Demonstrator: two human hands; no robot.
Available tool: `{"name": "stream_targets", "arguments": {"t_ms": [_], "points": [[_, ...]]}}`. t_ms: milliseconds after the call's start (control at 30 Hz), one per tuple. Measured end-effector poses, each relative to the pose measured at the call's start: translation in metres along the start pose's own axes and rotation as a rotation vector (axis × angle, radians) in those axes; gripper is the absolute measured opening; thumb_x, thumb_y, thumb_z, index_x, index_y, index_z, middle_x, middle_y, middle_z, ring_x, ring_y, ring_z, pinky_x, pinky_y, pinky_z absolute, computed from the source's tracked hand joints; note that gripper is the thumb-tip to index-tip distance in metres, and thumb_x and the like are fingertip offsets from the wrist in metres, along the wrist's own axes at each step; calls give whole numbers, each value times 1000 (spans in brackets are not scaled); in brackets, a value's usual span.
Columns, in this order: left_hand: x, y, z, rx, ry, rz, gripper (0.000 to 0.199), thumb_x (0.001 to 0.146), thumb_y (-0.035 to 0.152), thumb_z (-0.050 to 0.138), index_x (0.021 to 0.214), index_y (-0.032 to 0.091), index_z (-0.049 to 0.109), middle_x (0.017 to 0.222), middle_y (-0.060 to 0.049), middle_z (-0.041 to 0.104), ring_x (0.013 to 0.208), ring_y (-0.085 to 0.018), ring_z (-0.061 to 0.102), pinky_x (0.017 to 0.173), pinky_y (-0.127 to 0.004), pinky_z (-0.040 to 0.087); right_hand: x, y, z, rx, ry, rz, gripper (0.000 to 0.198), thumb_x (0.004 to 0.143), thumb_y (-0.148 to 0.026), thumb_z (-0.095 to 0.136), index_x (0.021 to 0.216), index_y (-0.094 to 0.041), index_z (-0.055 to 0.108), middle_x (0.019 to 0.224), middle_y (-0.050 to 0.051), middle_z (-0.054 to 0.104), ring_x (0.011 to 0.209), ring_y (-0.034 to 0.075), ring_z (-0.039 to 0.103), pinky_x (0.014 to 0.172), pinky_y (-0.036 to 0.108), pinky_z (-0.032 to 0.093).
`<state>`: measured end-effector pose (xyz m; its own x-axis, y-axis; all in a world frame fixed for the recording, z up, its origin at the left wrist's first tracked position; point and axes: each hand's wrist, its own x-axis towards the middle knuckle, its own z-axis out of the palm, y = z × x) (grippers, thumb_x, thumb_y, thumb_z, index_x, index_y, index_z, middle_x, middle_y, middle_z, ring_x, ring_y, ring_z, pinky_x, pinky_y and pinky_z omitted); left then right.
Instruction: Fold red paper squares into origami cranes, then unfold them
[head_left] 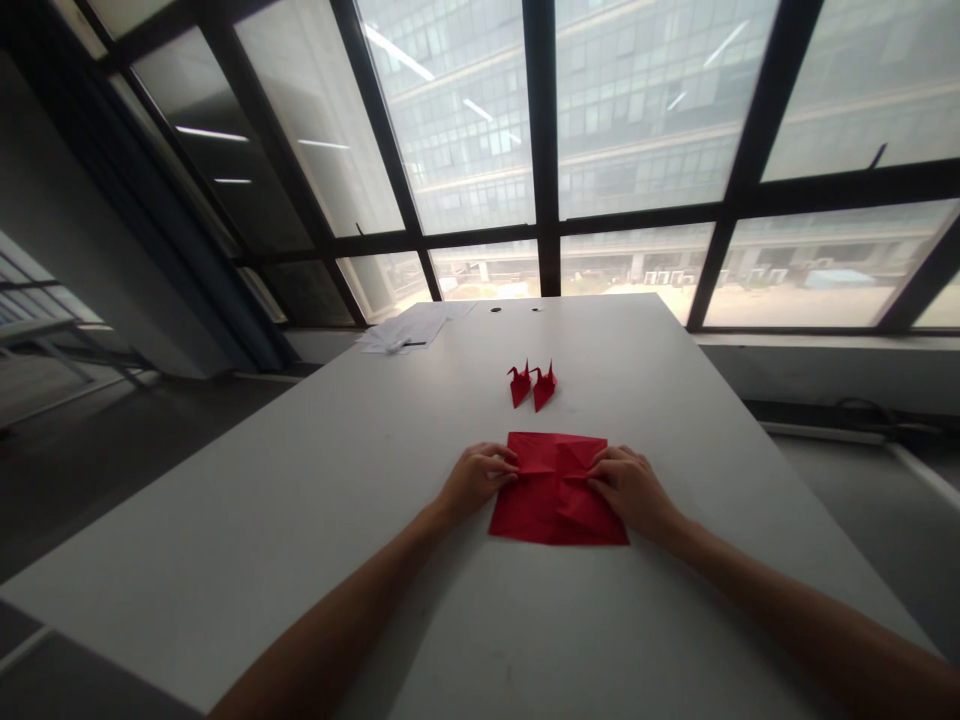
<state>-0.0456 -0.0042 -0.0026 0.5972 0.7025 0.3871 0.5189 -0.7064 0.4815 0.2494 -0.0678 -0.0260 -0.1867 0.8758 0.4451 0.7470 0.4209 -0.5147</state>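
Note:
A square sheet of red origami paper [551, 510] with crease lines lies on the white table in front of me. My left hand [478, 478] pinches its left edge between thumb and fingers. On the opposite side my right hand [628, 485] grips the paper, with a raised fold running from its fingertips toward the middle. Just beyond the sheet stand two folded red paper cranes side by side, a left crane [520, 386] and a right crane [545, 387]; neither hand touches them.
White papers [409, 328] with a dark pen [414, 344] on them lie at the table's far left. Two small round holes are near the far edge of the white table [315, 500]. Large dark-framed windows rise behind it, and a dark curtain [172, 230] hangs at left.

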Motion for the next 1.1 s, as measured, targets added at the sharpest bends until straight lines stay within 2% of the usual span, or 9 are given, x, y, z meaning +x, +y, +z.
{"name": "stream_targets", "arguments": {"t_ms": [300, 467, 633, 767, 867, 1000, 1100], "points": [[1, 1, -7, 146, 132, 61, 12, 90, 29, 66, 84, 26, 76, 97, -4, 75, 100, -22, 66, 96, -41, 46, 3, 4, -5, 112, 142, 25, 14, 86, -20, 64, 76, -25, 73, 86, 4, 71, 84, 23, 62, 81, 38, 49], [0, 2, -7, 108, 167, 79, 13, 92, 29, 65, 84, 25, 75, 95, -4, 74, 96, -21, 66, 93, -40, 47, 5, 4, -9, 209, 233, 11, 13, 87, -23, 64, 76, -25, 72, 88, 5, 70, 87, 25, 62, 82, 40, 50], [-1, 6, -7, 23, 226, 123, 13, 91, 29, 65, 85, 23, 74, 94, -5, 74, 95, -21, 66, 90, -39, 49, 4, 2, -10, 345, 269, -14, 12, 89, -27, 65, 82, -26, 74, 95, 6, 69, 94, 25, 62, 83, 41, 52], [-2, 14, -6, -40, 200, 154, 9, 92, 27, 64, 89, 22, 71, 101, -8, 72, 100, -22, 65, 93, -41, 50, 4, -4, -12, 425, 232, -54, 13, 90, -30, 64, 88, -28, 76, 100, 7, 69, 98, 25, 62, 85, 41, 53], [-3, 23, -6, -55, 150, 197, 7, 92, 23, 61, 92, 22, 69, 111, -9, 69, 112, -23, 61, 99, -42, 49, 5, -10, -13, 468, 176, -62, 13, 90, -30, 64, 86, -27, 76, 100, 7, 69, 98, 24, 62, 87, 40, 53], [-6, 34, -8, 4, 115, 249, 5, 89, 25, 67, 87, 21, 69, 137, -11, 55, 137, -28, 42, 110, -46, 42, 5, -14, -13, 571, 64, -44, 13, 90, -31, 64, 87, -25, 76, 102, 8, 69, 97, 23, 63, 86, 38, 53], [-7, 39, -10, 63, 50, 307, 6, 85, 27, 72, 86, 22, 72, 149, -9, 45, 145, -31, 31, 117, -50, 33, 5, -14, -12, 629, 9, -28, 13, 89, -32, 65, 86, -24, 75, 105, 8, 68, 98, 23, 63, 86, 37, 52]]}}
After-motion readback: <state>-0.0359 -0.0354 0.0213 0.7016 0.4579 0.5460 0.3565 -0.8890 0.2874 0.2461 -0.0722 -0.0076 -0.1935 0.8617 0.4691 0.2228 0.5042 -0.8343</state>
